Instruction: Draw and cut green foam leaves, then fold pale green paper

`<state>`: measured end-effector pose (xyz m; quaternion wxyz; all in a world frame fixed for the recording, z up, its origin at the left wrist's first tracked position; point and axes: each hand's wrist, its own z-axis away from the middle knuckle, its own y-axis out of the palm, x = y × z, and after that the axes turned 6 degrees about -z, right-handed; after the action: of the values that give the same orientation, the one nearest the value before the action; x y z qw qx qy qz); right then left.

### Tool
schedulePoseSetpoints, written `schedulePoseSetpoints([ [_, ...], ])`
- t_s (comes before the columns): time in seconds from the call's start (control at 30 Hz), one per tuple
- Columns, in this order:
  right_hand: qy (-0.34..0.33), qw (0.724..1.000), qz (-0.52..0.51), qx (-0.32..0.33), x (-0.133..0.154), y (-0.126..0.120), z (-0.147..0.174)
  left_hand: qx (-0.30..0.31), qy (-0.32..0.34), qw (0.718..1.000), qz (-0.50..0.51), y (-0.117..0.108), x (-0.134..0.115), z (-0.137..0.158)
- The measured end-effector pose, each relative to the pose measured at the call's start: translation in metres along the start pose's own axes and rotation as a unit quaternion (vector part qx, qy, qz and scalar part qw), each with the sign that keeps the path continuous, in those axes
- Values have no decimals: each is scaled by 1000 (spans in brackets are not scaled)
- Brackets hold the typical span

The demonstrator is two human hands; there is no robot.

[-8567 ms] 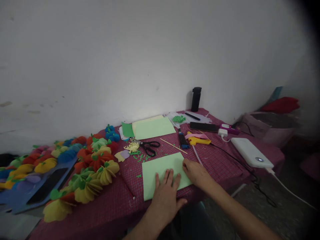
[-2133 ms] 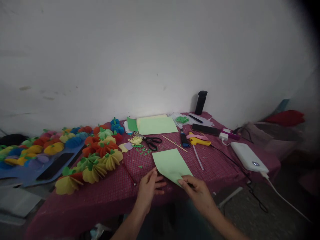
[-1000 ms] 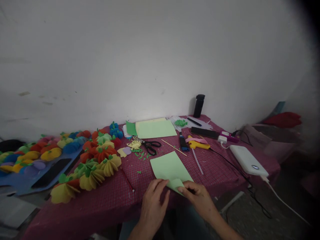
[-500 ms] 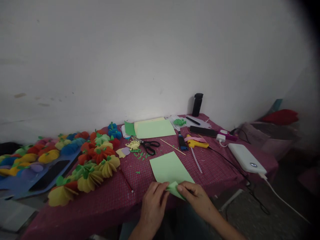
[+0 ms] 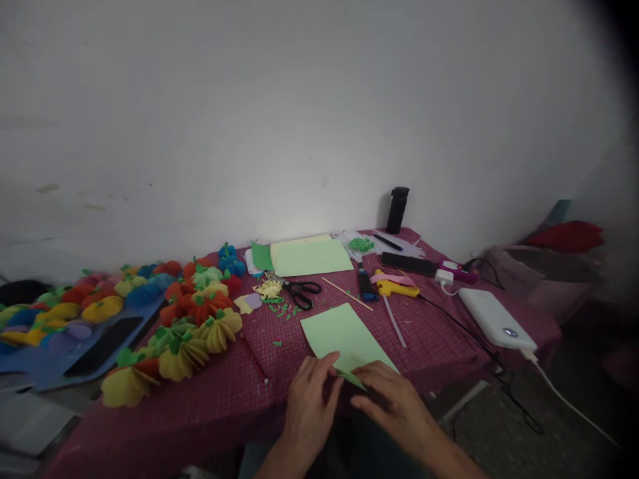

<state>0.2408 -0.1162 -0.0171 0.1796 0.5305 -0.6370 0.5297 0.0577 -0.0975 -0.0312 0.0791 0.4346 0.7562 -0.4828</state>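
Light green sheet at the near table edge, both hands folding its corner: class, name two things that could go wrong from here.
1. The light green sheet lies at the table's near edge; pressing with the left hand and right hand could skew the fold or push the sheet off.
2. The scissors and glue gun with its cable lie just beyond; a reaching sleeve might snag them.

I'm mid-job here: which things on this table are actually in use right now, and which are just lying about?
In use:
left hand
right hand
light green sheet, both hands folding its near corner

Lying about:
scissors
glue gun
paper flowers
white power bank
black bottle
spare sheets
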Motion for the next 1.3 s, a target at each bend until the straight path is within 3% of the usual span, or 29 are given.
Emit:
schedulePoseSetpoints([
  [0.17,-26,998,24,-55,0,-11,-4,28,21,999,-35,-9,-11,-19],
  [0.3,-42,995,31,-83,9,-31,-7,54,26,990,-127,-27,-16,-36],
  [0.47,-41,993,27,-111,24,-57,-9,73,11,983,-171,-46,-18,-48],
  [0.87,-4,979,47,-198,38,-93,-12,88,-89,980,-156,-77,-16,-41],
  [1.3,18,950,53,-307,30,-98,-31,127,-162,976,-65,-86,-28,-18],
])
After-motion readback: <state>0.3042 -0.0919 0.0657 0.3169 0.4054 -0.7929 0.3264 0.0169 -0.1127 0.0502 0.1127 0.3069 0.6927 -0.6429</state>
